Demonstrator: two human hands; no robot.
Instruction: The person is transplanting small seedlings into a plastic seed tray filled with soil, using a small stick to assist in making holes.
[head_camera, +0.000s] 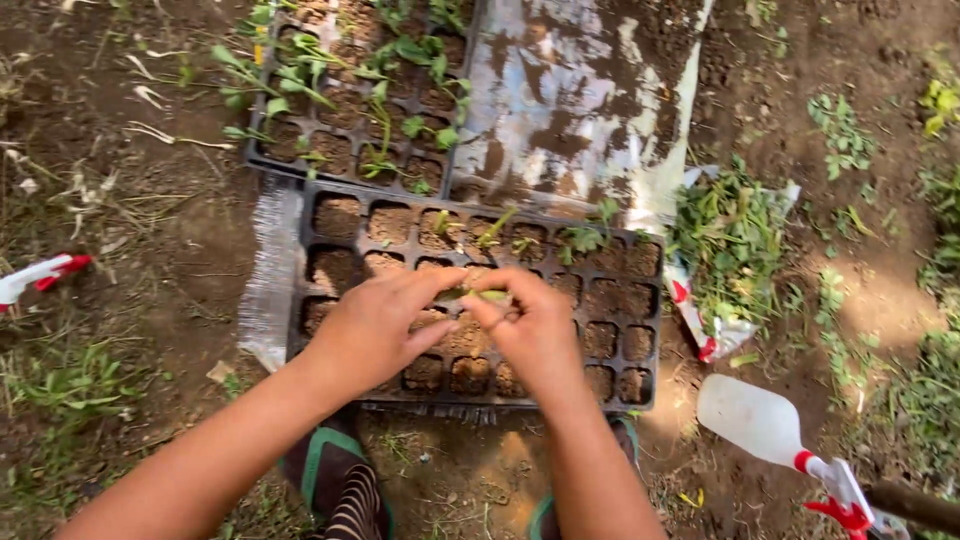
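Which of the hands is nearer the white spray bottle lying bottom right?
Right. The right hand is over the middle of the black seedling tray, on the side toward the spray bottle; the left hand is beside it, farther left.

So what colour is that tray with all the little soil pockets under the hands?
Black; the seedling tray shows best in the head view, its only one.

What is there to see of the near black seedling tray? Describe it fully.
The near seedling tray is black, looks like thin plastic, and is divided into square cells packed with brown soil. It lies flat on the dirt, long side toward the person, against a second tray behind it. A few small green seedlings stand in its far row. The left hand and right hand meet over its middle cells.
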